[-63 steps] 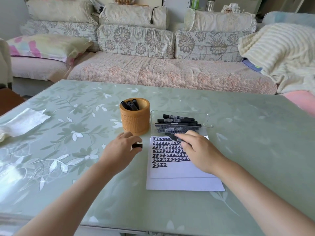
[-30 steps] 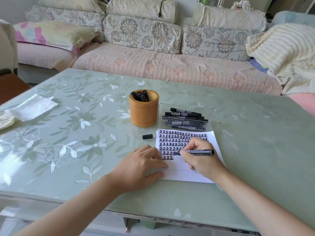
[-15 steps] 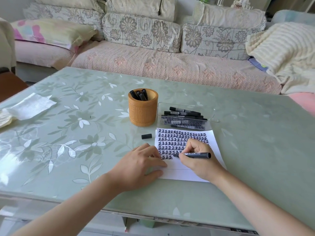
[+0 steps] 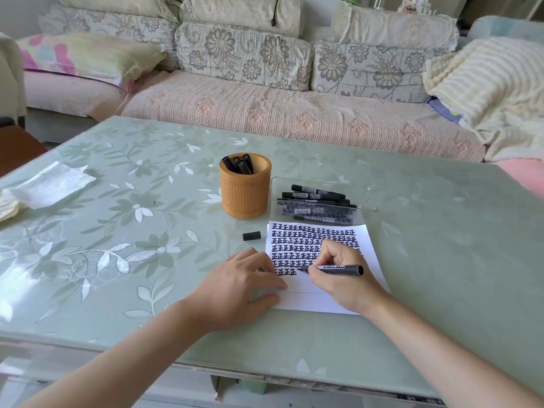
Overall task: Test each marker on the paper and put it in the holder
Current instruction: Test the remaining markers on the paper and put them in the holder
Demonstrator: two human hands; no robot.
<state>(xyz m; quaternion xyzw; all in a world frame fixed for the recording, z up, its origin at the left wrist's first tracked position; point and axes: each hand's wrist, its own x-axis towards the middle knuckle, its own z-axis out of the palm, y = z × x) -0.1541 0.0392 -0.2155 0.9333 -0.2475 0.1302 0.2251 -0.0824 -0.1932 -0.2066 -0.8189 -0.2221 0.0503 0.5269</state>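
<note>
While the right hand pinches a slim black marker, tip on the white character-covered paper, the flat left hand presses the sheet's near corner; a round orange holder stands beyond both hands.

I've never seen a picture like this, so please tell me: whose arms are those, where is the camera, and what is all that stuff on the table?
There is no machine here. The arms belong to a person wearing a camera on the head, so the picture looks forward and down, as their eyes do. The left hand lies flat on the edge of the paper, probably to stop it sliding. The right hand grips a black marker with its tip on the paper, beside rows of black signs. On the green table stand an orange holder with marker ends poking out, a clear tray with more markers lying in it, and one small black cap by itself.
</note>
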